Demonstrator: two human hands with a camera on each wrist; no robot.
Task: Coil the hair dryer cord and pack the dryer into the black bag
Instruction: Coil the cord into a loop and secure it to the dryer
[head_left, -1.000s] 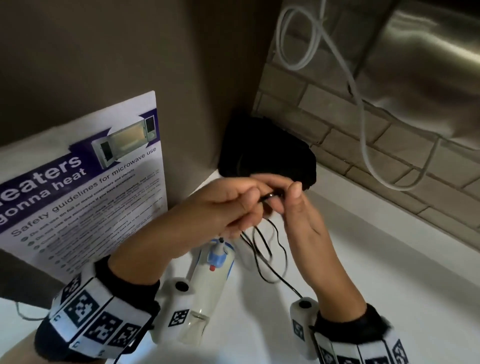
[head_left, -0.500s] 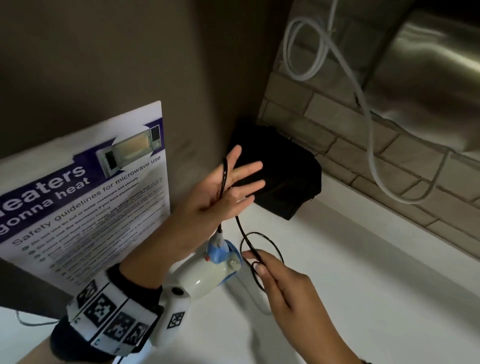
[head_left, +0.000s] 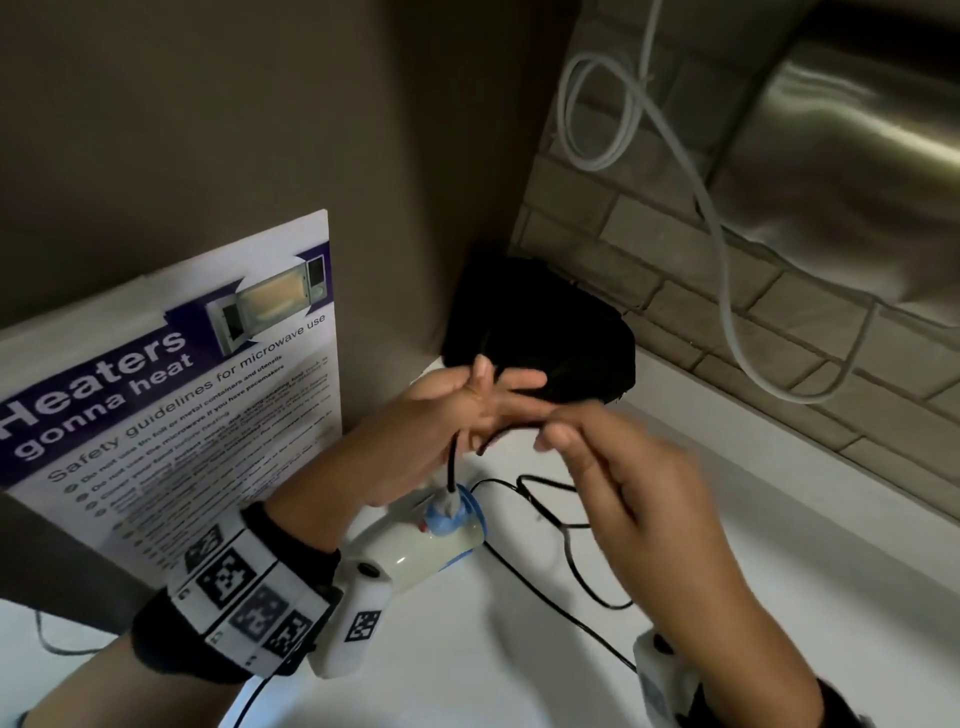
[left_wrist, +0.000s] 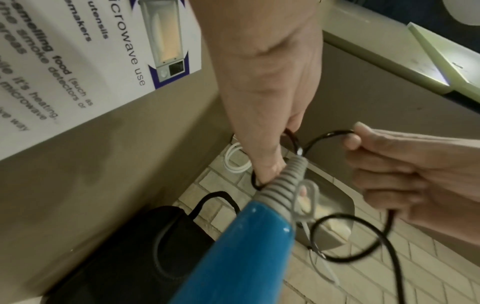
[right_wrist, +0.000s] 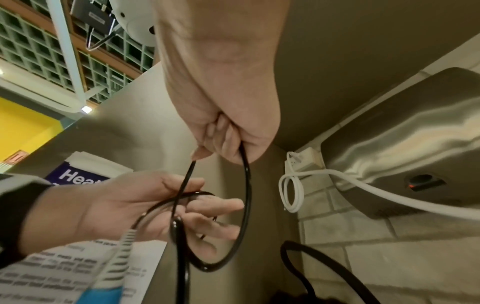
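Note:
The cream and blue hair dryer (head_left: 415, 556) lies on the white counter (head_left: 779, 571), below my left hand (head_left: 498, 400). Its black cord (head_left: 571, 566) rises from the grey strain relief (left_wrist: 283, 179) and loops around my left hand's spread, fairly straight fingers (right_wrist: 207, 205). My right hand (head_left: 561, 426) pinches the cord (right_wrist: 248, 195) between thumb and fingertips, right beside the left fingertips. More cord lies in loose loops on the counter. The black bag (head_left: 540, 322) sits in the corner behind both hands, with its opening not visible.
A microwave safety poster (head_left: 182, 415) leans on the brown wall at left. A white cable (head_left: 717, 218) hangs looped on the brick wall, running to a steel wall-mounted unit (head_left: 857, 156) at upper right.
My right hand went down to the cord loop on the counter, then rose back to the left fingertips with the cord. My left hand spread its fingers, and the cord now circles them.

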